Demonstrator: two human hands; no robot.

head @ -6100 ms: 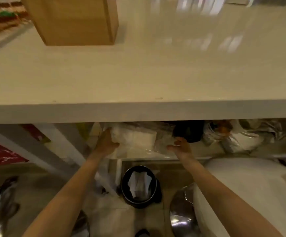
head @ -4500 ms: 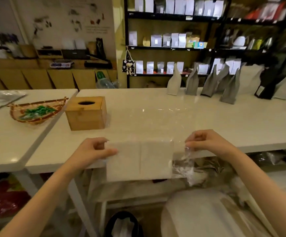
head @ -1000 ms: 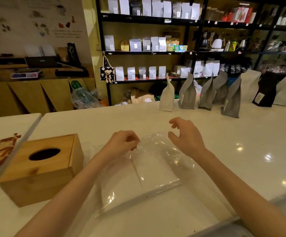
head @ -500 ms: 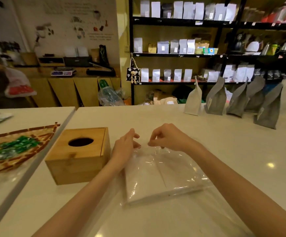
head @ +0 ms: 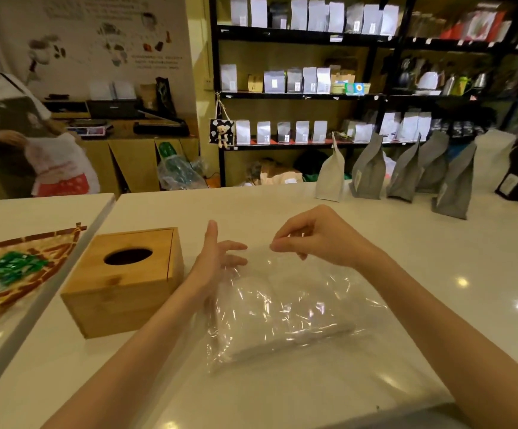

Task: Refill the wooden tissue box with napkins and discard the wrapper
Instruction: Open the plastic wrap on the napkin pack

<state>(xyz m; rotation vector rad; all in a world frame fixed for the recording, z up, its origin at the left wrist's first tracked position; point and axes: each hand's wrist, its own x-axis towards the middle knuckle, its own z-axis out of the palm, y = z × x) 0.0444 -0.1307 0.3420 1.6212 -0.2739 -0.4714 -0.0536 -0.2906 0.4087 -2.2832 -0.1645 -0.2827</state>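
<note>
White counter (head: 313, 397), black shelving (head: 307, 96) of pouches, wooden cabinets (head: 134, 162)

At the left edge of the frame, the woven tray (head: 19, 274) is cut off, and the green items on it are blurred. The person (head: 7, 128) in the upper left is cut by the edge too. Labels on the shelf pouches (head: 282, 131) (upper middle) are too small to read. Whether the right hand (head: 316, 239) pinches the clear wrapper (head: 285, 308) is unclear.
</note>
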